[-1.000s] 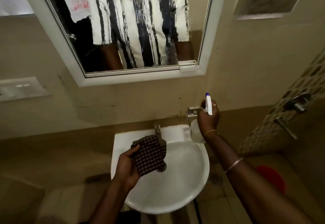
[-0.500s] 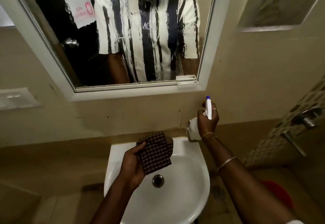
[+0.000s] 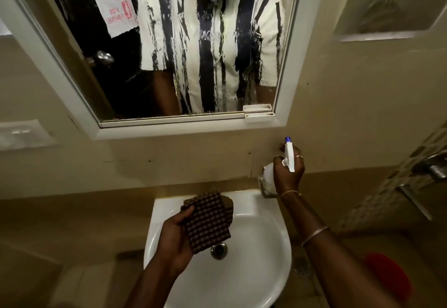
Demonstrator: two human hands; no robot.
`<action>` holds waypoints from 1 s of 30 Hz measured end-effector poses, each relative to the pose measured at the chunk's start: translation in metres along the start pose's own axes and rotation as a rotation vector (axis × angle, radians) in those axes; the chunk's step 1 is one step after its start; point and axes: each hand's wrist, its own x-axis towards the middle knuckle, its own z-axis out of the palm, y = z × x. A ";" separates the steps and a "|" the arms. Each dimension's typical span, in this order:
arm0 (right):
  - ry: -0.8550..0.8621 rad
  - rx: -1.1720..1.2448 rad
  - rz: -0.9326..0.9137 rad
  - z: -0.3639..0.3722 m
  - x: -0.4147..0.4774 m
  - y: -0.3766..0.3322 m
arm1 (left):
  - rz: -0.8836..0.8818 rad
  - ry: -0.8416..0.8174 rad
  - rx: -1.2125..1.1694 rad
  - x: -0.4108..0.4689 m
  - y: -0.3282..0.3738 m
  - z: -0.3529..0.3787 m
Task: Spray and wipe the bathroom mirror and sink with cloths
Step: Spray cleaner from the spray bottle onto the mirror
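Two surfaces wait for cleaning here, and the framed mirror [image 3: 193, 48] on the wall is the larger, its glass covered in wet vertical streaks that suggest spray already running down and not yet wiped off. Below it the white sink [image 3: 254, 271] juts from the wall, its basin looking dry, the drain [image 3: 219, 249] showing at the middle. The right hand [image 3: 289, 174] is wrapped closed around the neck of a white spray bottle [image 3: 289, 156], held upright over the basin's back right corner with its blue-tipped nozzle aimed toward the wall under the mirror, probably kept ready for the next squirt. The left hand [image 3: 174, 237] hovers over the basin, thumb pinching a folded checked cloth [image 3: 208, 223] against the curled fingers, so a flat pad faces outward; my guess is it is held this way to press straight onto the glass. A red object [image 3: 387, 278] sits on the floor, too dim to identify
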 end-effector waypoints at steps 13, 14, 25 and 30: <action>-0.108 -0.057 0.105 -0.027 -0.017 0.000 | -0.007 0.035 0.042 -0.023 -0.002 0.011; -0.124 -0.071 0.117 -0.030 -0.020 0.003 | -0.007 0.034 0.045 -0.024 -0.002 0.012; -0.140 -0.104 0.337 -0.075 -0.117 -0.022 | -0.058 -0.063 -0.011 -0.053 0.014 0.026; -0.463 0.112 0.651 -0.055 -0.153 -0.069 | -0.075 -0.061 -0.001 -0.061 0.026 0.031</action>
